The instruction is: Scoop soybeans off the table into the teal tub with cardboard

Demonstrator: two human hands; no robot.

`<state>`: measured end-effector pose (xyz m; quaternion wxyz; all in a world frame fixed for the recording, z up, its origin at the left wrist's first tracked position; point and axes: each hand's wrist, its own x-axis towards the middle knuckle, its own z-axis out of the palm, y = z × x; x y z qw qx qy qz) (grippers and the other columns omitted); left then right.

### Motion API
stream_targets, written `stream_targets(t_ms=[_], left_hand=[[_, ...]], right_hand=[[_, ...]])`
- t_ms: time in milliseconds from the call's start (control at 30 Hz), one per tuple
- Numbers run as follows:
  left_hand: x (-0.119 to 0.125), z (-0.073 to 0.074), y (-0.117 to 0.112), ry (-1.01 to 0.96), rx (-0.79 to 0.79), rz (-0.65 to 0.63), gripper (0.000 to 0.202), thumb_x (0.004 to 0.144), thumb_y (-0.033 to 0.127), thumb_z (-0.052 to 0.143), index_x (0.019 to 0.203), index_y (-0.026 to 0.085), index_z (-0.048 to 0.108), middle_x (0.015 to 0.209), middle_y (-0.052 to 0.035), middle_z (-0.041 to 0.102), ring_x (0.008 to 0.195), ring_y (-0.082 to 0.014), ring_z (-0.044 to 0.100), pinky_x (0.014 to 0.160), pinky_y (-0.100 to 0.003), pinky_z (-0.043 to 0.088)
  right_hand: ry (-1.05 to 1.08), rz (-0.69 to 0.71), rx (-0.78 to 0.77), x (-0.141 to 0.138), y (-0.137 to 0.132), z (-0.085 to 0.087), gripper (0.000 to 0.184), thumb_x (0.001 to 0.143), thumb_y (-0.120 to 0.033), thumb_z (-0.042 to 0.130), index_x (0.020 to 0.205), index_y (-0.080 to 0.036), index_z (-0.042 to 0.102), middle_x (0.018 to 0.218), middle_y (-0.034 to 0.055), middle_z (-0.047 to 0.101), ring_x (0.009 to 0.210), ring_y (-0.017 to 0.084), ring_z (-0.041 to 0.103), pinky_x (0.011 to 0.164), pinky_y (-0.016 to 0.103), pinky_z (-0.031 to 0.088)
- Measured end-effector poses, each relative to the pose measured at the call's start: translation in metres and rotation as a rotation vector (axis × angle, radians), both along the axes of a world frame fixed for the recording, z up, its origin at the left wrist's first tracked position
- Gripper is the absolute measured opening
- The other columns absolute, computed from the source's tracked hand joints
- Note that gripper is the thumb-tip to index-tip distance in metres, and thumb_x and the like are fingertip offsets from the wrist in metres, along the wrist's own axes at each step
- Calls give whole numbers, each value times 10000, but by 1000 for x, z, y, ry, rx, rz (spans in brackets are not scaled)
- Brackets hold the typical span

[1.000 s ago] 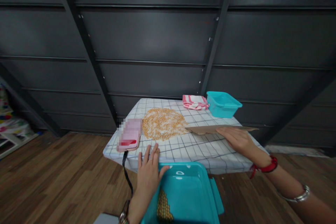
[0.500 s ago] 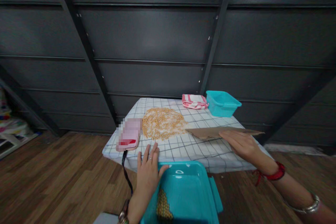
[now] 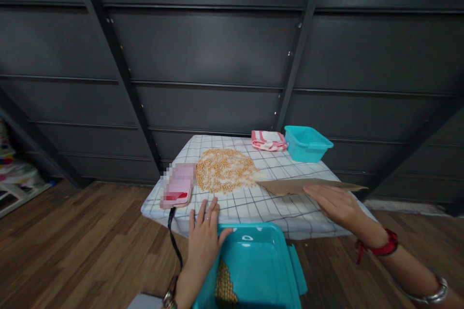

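Note:
My left hand (image 3: 205, 239) lies with fingers spread at the left rim of a large teal container (image 3: 261, 270), its fingertips at the table's front edge. Inside that container, at the lower left, is a small heap of yellow beans (image 3: 225, 282). On the far right, my right hand (image 3: 333, 203) is closed on a piece of brown cardboard (image 3: 288, 187), held on edge above the cloth. The cardboard's left end reaches towards a spread of yellow beans mixed with fine white grains (image 3: 226, 170). My thumb is hidden behind the hand.
A checked white cloth (image 3: 246, 210) covers the table. At the back right stand a smaller turquoise basket (image 3: 308, 145) and a folded pink-and-white towel (image 3: 268, 140). A pink phone case (image 3: 178, 186) with a black strap (image 3: 174, 239) lies on the left. A dark panelled wall (image 3: 206, 48) rises behind.
My right hand and the cardboard have shifted slightly down and to the right. The left hand, container and spread of beans look the same.

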<state>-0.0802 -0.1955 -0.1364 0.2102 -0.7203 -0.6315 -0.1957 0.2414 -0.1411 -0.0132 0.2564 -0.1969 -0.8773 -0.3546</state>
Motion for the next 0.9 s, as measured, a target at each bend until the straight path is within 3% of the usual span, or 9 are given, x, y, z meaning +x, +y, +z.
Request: stream_targets(t_ms=[233,500,667,900], left_hand=[[-1,-1,0,13,9,-17,611,816,599,317,1156,142,540,1276,-109,514,1168,-326,440,930,-522,325],[0,-1,1,9,15,-14,614,826,593,289,1151,136,541,1284,-114,505,1177,-331,427,938,-537,301],[0,-2,2,14,29,-15,623,823,601,282,1143,136,547,1278,-111,512,1169,-331,435,940,-531,299],[-1,-2,1,18,5,-3,628,809,616,306,1158,151,544,1285,-107,506,1179,-321,429,966,-506,283]], right_hand=[[65,28,54,3,13,-6,434,832,-11,369,1244,-133,432,861,83,683,783,170,647,706,285,530],[-13,14,1,9,-3,-4,398,845,-5,340,1205,-129,454,878,77,682,812,162,641,706,277,528],[-11,32,33,0,11,-5,363,838,3,362,1173,-90,466,867,113,678,787,194,645,672,312,538],[30,63,73,-2,24,-1,389,827,6,364,1175,-118,487,850,95,682,777,179,647,694,300,541]])
